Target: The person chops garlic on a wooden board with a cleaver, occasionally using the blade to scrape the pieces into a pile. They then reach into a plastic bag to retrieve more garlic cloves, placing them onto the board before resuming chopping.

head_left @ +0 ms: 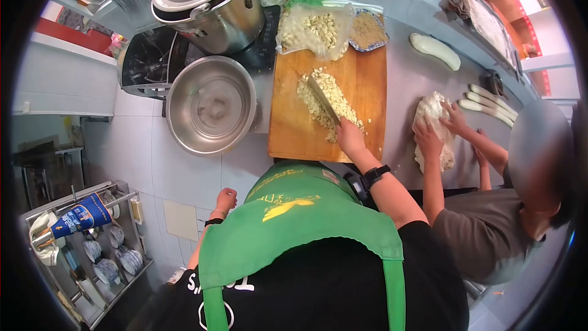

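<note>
My right hand (350, 138) grips the handle of a kitchen knife (323, 100). Its blade lies diagonally across a pile of chopped garlic (334, 95), on a wooden cutting board (288, 129). Down by my left side, apart from the counter, hangs my left hand (226, 200) with its fingers curled in and nothing seen in them. Whole peeled cloves fill a clear plastic bag (318, 29) at the far end of the board. Beside the bag, a patterned dish (369, 29) holds a brown ground seasoning.
A steel basin (211, 105) stands left of the board, with a large lidded pot (211, 15) behind it. To the right, a co-worker's hands (430, 138) press on dough (436, 110). Beyond lie a pale long vegetable (435, 51) and several white stalks (487, 105).
</note>
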Tool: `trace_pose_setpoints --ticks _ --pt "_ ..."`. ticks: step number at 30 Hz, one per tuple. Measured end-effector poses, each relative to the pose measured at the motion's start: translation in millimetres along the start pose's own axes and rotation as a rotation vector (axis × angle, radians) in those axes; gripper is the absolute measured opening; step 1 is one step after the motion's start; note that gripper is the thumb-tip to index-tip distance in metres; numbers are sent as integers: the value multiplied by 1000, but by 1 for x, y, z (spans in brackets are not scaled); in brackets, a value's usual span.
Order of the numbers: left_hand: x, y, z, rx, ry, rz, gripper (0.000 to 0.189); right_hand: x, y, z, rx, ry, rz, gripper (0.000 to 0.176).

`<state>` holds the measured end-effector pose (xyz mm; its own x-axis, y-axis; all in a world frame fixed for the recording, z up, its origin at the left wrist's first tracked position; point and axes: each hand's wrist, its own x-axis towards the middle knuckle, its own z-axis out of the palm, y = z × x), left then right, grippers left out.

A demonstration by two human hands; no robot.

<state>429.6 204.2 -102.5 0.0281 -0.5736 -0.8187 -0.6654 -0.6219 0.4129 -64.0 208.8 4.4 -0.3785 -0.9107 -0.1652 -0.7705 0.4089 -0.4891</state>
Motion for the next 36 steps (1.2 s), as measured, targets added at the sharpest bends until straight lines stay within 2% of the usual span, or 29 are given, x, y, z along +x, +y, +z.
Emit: trace_pose_setpoints --ticks 2,4,6,9,11,12,14,16,18,19,21,23,25,27,36 --pt "5 2 2 -3 -15 1 18 1 0 -3 -6 -42 12 17" --pt "11 9 2 8 6 18 19 -2 -12 -19 37 68 -24 18" --pt "7 11 3 30 17 30 19 -1 -1 -8 -1 16 8 18" --pt "0 22 0 -7 -76 -12 19 3 3 -12 -38 -19 34 18" --pt "-8 30 3 -38 -230 -49 24 6 -1 -17 -43 -21 30 18" --pt "-8 27 5 -38 -232 -52 24 4 1 -15 -25 38 13 18" --pt "-9 23 12 -59 -429 5 32 -1 9 -11 -11 97 3 18" --pt "-59 79 4 43 -428 67 36 8 15 -11 -51 -54 60 19" --pt "-77 100 3 134 -420 117 40 4 7 -20 -32 -5 45 19" --pt "-71 96 5 95 -431 84 36 1 4 -24 -10 45 37 19" --pt "-57 79 10 62 -452 47 31 0 18 -12 -32 15 69 19" --pt "-29 58 12 -103 -555 -82 17 6 22 -12 -48 1 92 19" --pt "-20 53 15 -86 -496 -57 13 5 15 -22 17 51 36 19" --pt "-12 51 16 -66 -443 -26 10 6 15 -21 -2 33 68 18" --pt "1 49 10 60 -224 48 20 -5 17 -27 18 46 113 18"
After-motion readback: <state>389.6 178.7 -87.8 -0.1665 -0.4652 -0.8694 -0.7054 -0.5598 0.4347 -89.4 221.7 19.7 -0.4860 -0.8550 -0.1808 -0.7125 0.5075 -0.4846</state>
